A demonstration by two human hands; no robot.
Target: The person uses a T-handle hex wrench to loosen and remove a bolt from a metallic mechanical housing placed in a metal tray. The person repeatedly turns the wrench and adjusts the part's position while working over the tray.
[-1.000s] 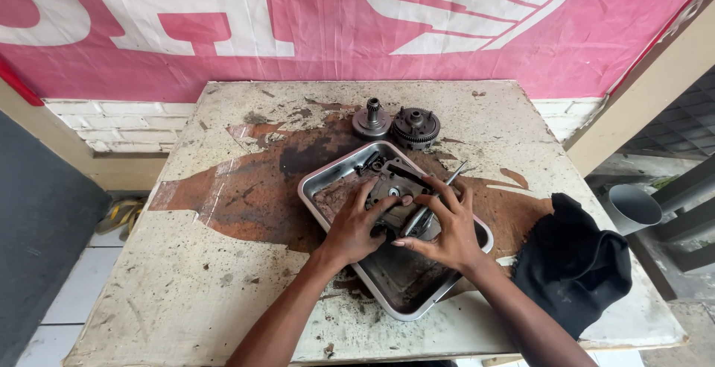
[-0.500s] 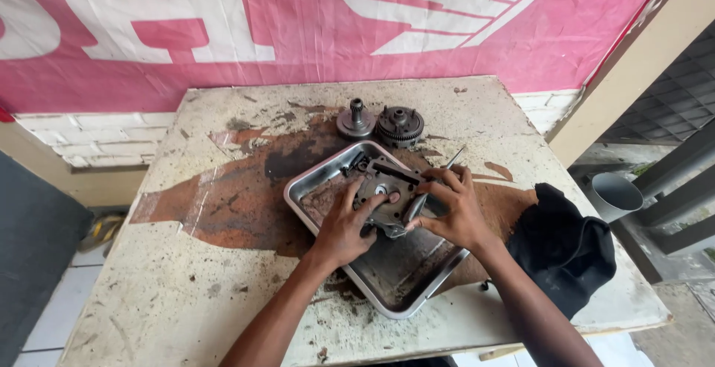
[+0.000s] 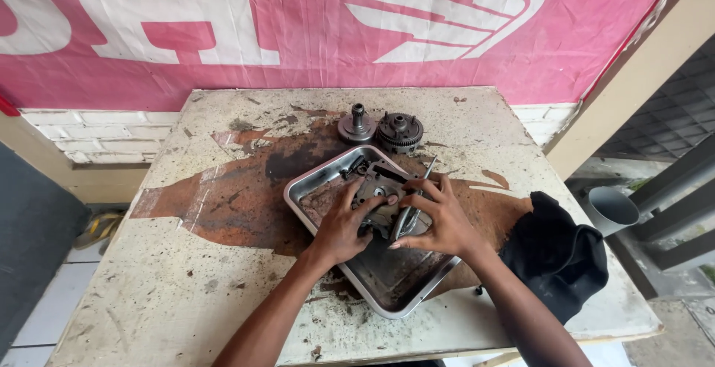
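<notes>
Left hand (image 3: 344, 225) and right hand (image 3: 441, 222) both grasping greasy metal engine part (image 3: 383, 192) inside steel tray (image 3: 316, 181); two gears (image 3: 380, 128) just beyond tray.

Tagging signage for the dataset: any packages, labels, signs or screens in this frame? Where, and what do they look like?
Banner: hangs on the wall behind the table, spanning the top of the frame; pink-red cloth with large white lettering and a white wing-like emblem, slightly wrinkled.
No packages, labels or screens show.
</notes>
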